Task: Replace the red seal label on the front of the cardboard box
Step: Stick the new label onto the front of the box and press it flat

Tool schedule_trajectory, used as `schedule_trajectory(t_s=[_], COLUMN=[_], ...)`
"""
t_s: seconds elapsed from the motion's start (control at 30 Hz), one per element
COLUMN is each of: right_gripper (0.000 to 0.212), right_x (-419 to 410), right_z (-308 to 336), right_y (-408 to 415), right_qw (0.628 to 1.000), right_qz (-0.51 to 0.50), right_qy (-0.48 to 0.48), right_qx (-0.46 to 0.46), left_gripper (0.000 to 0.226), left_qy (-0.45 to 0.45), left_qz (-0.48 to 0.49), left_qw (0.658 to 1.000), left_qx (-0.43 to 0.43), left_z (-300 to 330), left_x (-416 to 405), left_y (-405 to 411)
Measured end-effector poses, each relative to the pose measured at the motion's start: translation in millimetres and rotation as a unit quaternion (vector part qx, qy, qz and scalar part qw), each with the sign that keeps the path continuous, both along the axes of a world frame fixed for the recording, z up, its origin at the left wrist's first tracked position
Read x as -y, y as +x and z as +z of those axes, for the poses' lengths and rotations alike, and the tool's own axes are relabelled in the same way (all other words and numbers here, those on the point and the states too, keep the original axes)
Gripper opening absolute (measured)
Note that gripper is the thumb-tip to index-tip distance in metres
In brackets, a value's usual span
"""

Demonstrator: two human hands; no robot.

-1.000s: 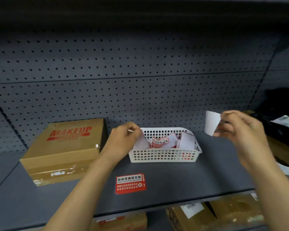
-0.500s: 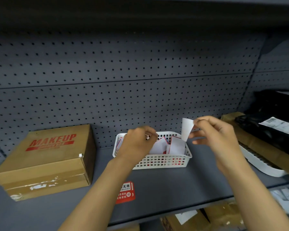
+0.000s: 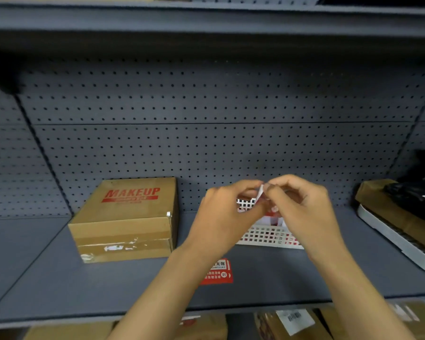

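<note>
A brown cardboard box [image 3: 125,217] printed MAKEUP stands on the grey shelf [image 3: 59,278] at the left; its front face shows tape and torn white label scraps. My left hand [image 3: 221,217] and my right hand [image 3: 302,212] meet above a white perforated basket [image 3: 268,238] and both pinch a small white label sheet [image 3: 261,192] held edge-on. A red seal label [image 3: 219,272] with white text lies flat on the shelf in front of the basket, partly hidden by my left forearm. Red and white labels show inside the basket.
A grey pegboard wall backs the shelf. At the right edge sit a white tray [image 3: 398,239], a brown carton and a black bag. Cardboard boxes [image 3: 292,325] with barcode stickers fill the shelf below. Another shelf hangs overhead.
My right hand has carried the white sheet leftward and my left hand has risen out of the basket to meet it; both now pinch it. The view has shifted right again.
</note>
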State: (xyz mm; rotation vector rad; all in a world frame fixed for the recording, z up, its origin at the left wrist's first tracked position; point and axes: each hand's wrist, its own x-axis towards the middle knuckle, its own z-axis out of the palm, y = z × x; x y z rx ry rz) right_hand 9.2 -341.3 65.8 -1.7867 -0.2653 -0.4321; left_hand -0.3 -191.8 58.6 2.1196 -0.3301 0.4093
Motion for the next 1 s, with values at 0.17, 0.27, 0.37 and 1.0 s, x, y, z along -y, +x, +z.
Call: schedule_trajectory(t_s=[0.17, 0.27, 0.37, 1.0], right_gripper=[0.021, 0.011, 0.022, 0.015], right_x=[-34.0, -55.4, -75.5, -189.7], right_z=[-2.1, -8.4, -15.3, -54.1], right_y=[-17.7, -17.9, -12.6, -27.4], right_qw=[0.996, 0.998, 0.999, 0.99], right_qz=[0.085, 0.063, 0.033, 0.127], right_qy=[-0.037, -0.002, -0.013, -0.057], right_qx=[0.013, 0.026, -0.016, -0.034], left_gripper=[0.021, 0.019, 0.017, 0.031], left_qy=[-0.024, -0.094, -0.204, -0.092], left_qz=[0.046, 0.072, 0.08, 0.256], left_qw=[0.998, 0.993, 0.976, 0.962], left_qx=[0.021, 0.005, 0.002, -0.035], left_z=[0.1, -5.8, -8.8, -38.2], left_x=[-38.1, -65.3, -89.2, -221.3], left_y=[-23.2, -29.3, -35.8, -84.3])
